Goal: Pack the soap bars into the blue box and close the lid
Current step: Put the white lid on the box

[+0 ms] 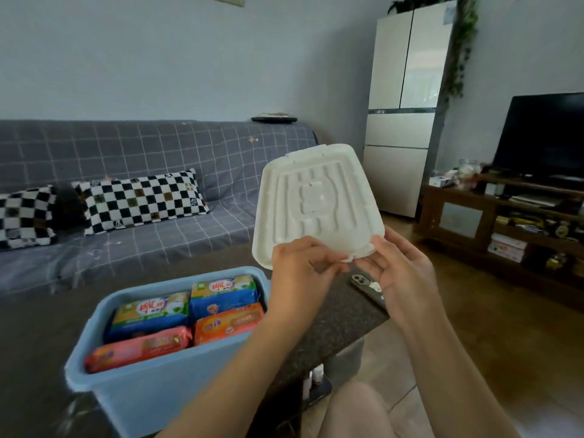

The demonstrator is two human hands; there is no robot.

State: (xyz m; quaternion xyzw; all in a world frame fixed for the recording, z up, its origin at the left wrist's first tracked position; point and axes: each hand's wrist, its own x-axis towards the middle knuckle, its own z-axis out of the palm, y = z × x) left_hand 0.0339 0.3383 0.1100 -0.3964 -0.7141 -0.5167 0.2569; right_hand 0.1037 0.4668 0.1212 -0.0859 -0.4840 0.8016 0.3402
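The blue box [136, 396] stands open on the dark table at lower left. Inside lie several wrapped soap bars: two blue-and-yellow ones [151, 312] at the back, a pink one [139, 350] in front and an orange one [229, 322] at the right. The white lid [316, 200] is held up in the air, above and to the right of the box, its ribbed underside facing me. My left hand [300, 270] pinches the lid's near edge. My right hand [401, 273] grips the same edge from the right.
A phone [368, 287] in a patterned case lies on the dark table [331, 324] under my hands. A grey checked sofa [158, 153] with checkered pillows runs behind the table. A fridge [407, 105] and a TV stand [505, 222] occupy the right.
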